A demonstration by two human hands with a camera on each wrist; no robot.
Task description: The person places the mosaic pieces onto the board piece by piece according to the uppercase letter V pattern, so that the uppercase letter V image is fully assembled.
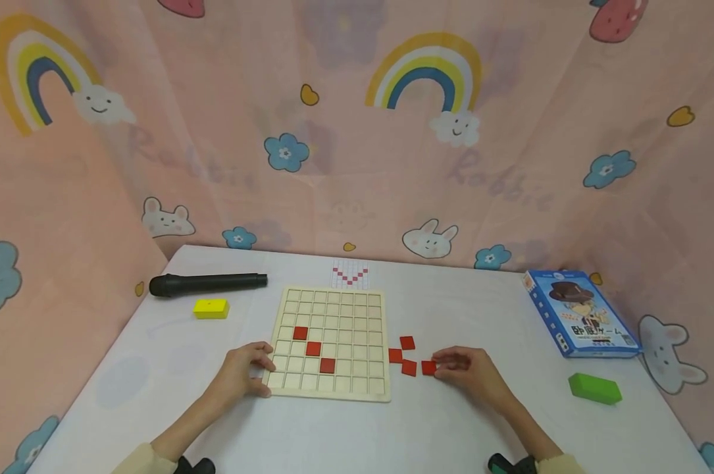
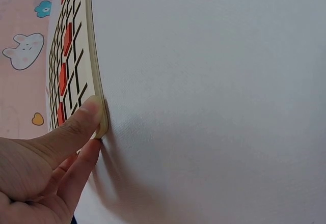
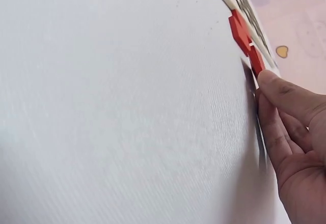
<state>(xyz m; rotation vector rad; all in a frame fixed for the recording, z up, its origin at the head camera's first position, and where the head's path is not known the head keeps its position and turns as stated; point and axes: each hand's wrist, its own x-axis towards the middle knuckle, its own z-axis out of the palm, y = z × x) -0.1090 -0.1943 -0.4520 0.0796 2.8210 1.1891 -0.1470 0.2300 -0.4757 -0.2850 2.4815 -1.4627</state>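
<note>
A wooden grid board (image 1: 357,329) lies at the table's middle with three red tiles (image 1: 313,349) in a diagonal on it. My left hand (image 1: 247,370) pinches the board's near left corner; the thumb (image 2: 89,113) lies on the board's edge (image 2: 94,56) and a finger sits beside it. Several loose red tiles (image 1: 403,355) lie just right of the board. My right hand (image 1: 466,370) pinches the nearest red tile (image 1: 429,368) with its fingertips (image 3: 267,81); that tile (image 3: 256,61) rests on the table.
A black microphone (image 1: 207,284) and a yellow block (image 1: 211,308) lie at the back left. A pattern card (image 1: 350,273) sits behind the board. A blue box (image 1: 582,313) and a green block (image 1: 595,388) are on the right. Pink curtains (image 1: 357,131) surround the table.
</note>
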